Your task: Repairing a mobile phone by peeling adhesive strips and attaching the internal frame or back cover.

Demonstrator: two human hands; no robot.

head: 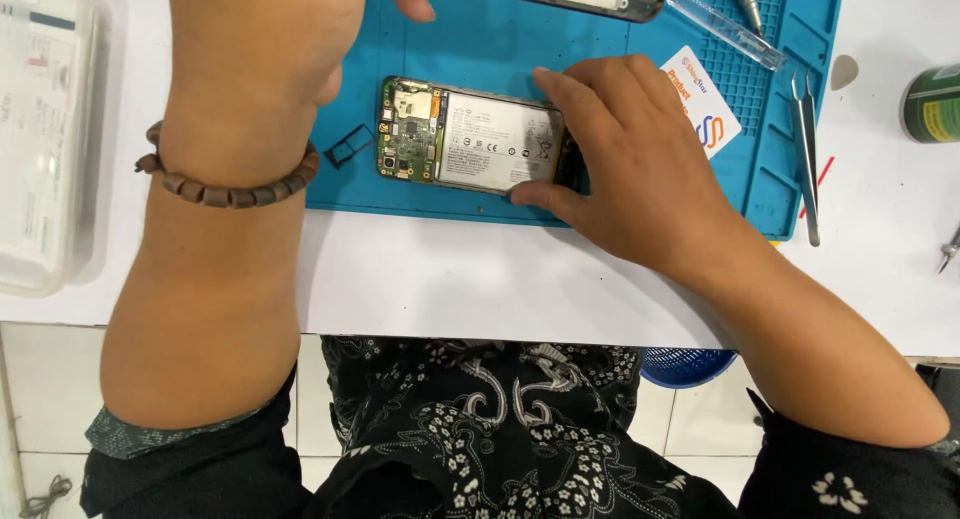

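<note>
One opened phone (pixel 470 139) lies on the blue mat (pixel 620 39), and the right hand (pixel 630 159) pinches its end at 3 o'clock between thumb and fingers. The left hand (pixel 270 39), raised at 11 o'clock, hides its grip; one tray (pixel 350 146), two tweezers (pixel 806 149).

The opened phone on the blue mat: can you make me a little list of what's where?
phone: opened phone, back off, battery and green circuit board showing
under it: blue mat
right hand: right hand grips the phone's right end
left hand: left hand raised above the mat, touching nothing visible
beside phone: small black tray
far right: tweezers
</note>
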